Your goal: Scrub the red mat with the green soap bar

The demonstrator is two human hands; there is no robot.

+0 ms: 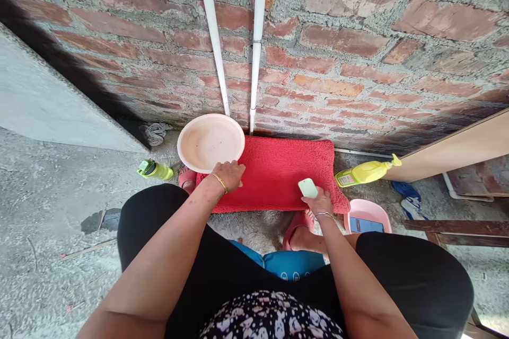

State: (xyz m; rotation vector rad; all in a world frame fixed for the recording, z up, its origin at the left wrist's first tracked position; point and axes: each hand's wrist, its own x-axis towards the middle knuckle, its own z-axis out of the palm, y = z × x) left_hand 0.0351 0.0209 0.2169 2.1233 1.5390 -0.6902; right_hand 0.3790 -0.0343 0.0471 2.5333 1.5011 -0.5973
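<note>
A red textured mat lies in front of me over a low support that I cannot see. A pale pink basin stands at its left end, with some small dark specks in its bottom. My left hand is at the basin's near right rim, above the mat, its fingers curled and closed; what they hold, if anything, is hidden. Over the mat's right front part, my right hand is closed on a pale green bar of soap with rounded corners, held by one end.
A yellow pump bottle leans right of the mat, near a small pink tub with a phone on it. A green bottle lies left. Two white pipes run down the brick wall. My feet flank the mat's front edge.
</note>
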